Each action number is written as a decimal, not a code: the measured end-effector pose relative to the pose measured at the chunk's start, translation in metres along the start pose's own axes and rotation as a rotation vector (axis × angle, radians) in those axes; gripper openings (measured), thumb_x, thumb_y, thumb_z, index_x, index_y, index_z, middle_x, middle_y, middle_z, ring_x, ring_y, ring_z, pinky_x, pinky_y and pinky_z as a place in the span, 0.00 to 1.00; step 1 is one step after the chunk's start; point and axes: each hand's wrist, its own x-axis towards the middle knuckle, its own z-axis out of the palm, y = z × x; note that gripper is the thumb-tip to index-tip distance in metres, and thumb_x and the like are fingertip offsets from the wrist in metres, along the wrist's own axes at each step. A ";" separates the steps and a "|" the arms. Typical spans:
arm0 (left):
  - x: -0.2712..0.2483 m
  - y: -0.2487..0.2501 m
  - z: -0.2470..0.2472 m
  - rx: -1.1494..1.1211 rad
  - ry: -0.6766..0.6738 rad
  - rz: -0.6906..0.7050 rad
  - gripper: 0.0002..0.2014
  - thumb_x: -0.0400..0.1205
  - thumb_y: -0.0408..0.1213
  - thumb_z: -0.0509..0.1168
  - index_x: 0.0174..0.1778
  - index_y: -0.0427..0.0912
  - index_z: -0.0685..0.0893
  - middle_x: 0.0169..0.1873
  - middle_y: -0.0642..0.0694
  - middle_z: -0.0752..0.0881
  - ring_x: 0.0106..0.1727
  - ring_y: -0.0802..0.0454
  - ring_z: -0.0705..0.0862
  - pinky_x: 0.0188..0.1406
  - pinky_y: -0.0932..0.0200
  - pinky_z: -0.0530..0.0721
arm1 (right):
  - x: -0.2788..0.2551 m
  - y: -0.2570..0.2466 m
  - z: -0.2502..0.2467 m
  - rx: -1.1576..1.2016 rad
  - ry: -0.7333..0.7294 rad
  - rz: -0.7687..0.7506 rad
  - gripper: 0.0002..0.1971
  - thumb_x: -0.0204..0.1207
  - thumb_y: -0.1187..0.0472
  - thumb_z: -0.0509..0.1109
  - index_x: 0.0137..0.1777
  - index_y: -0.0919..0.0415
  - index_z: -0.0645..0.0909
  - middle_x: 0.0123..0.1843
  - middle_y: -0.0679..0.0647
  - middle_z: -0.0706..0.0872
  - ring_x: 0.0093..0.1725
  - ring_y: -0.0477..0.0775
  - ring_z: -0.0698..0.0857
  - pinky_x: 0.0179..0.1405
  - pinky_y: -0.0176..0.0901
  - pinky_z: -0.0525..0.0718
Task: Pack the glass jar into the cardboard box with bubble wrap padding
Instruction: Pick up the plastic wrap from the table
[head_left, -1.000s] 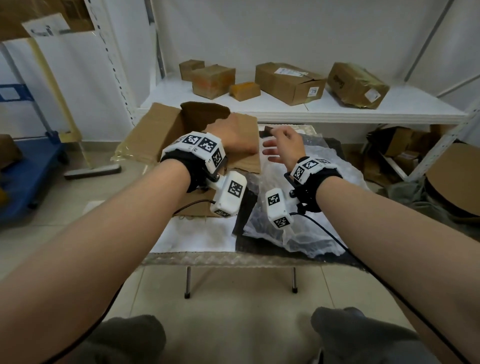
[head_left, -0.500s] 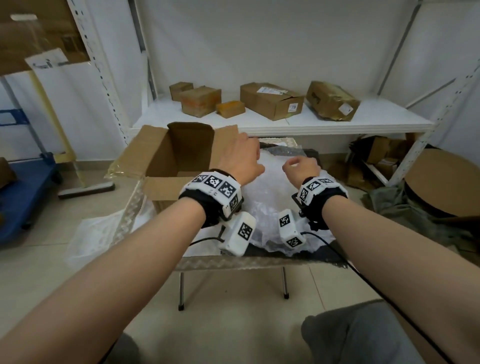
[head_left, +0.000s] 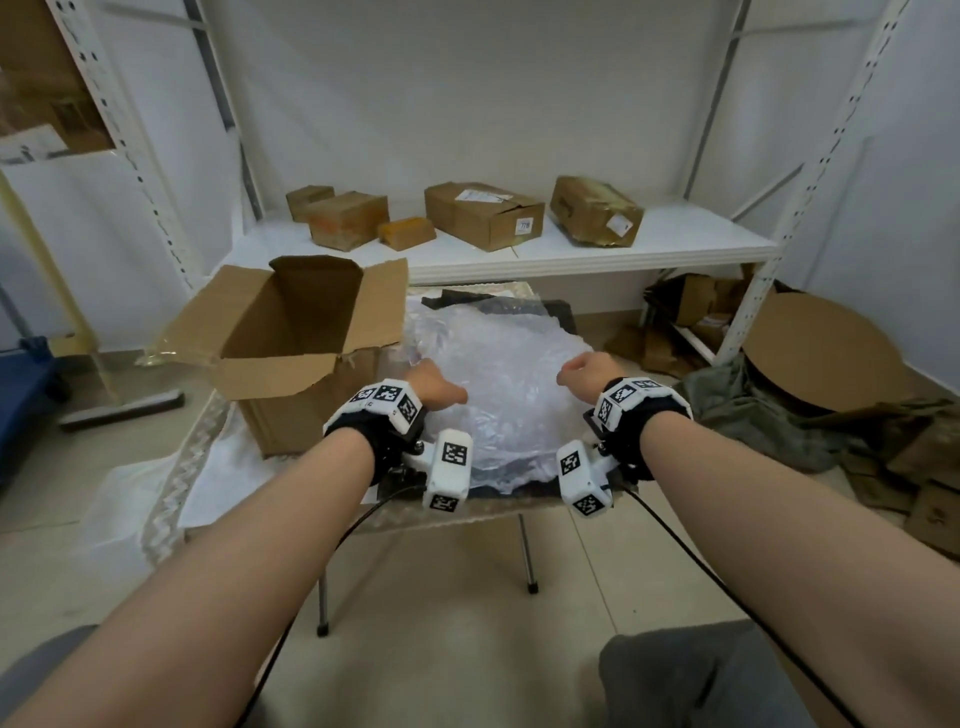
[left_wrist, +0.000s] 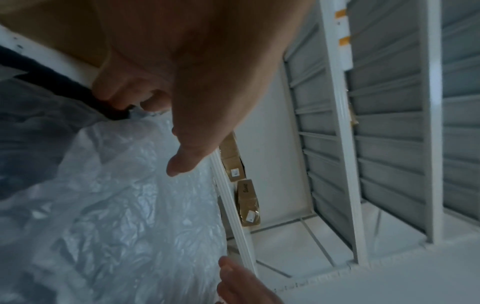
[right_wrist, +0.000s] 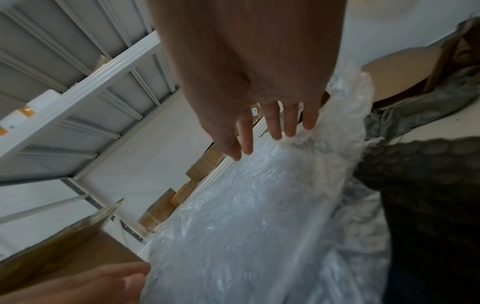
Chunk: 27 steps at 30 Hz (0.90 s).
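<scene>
An open brown cardboard box stands on the left of a small metal table. To its right lies a crumpled sheet of clear bubble wrap. My left hand is at the sheet's left edge; in the left wrist view its fingers curl on that edge of the bubble wrap and the thumb points out. My right hand is at the sheet's right edge. In the right wrist view its fingers hang nearly straight, tips against the bubble wrap. No glass jar shows in any view.
A black mat lies under the wrap. Behind the table a white shelf carries several cardboard boxes. A round cardboard piece, grey cloth and more cartons lie on the floor at the right. A white sheet hangs off the table's left side.
My left hand left the box flap and came down to the wrap's left edge. My right hand moved out to the right edge. The box now stands open and the view has pulled back.
</scene>
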 end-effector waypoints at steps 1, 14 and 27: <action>0.001 -0.003 0.001 -0.038 0.006 -0.010 0.36 0.82 0.47 0.69 0.81 0.33 0.64 0.80 0.37 0.69 0.76 0.38 0.74 0.68 0.52 0.76 | 0.001 0.001 0.001 -0.015 -0.004 0.006 0.20 0.79 0.55 0.69 0.70 0.57 0.82 0.73 0.58 0.80 0.70 0.62 0.79 0.71 0.50 0.78; 0.015 -0.016 0.024 -0.769 -0.009 0.080 0.24 0.78 0.24 0.69 0.72 0.41 0.81 0.62 0.46 0.84 0.56 0.52 0.84 0.54 0.62 0.82 | 0.024 0.022 0.004 0.144 0.100 0.125 0.33 0.77 0.49 0.71 0.75 0.68 0.68 0.70 0.65 0.80 0.67 0.68 0.81 0.63 0.55 0.79; 0.003 -0.040 0.021 -0.836 -0.032 0.172 0.25 0.83 0.26 0.66 0.77 0.41 0.76 0.67 0.45 0.83 0.60 0.51 0.85 0.49 0.69 0.84 | 0.007 0.043 0.027 0.425 0.254 -0.120 0.14 0.86 0.57 0.57 0.41 0.60 0.78 0.39 0.59 0.78 0.42 0.54 0.75 0.38 0.42 0.69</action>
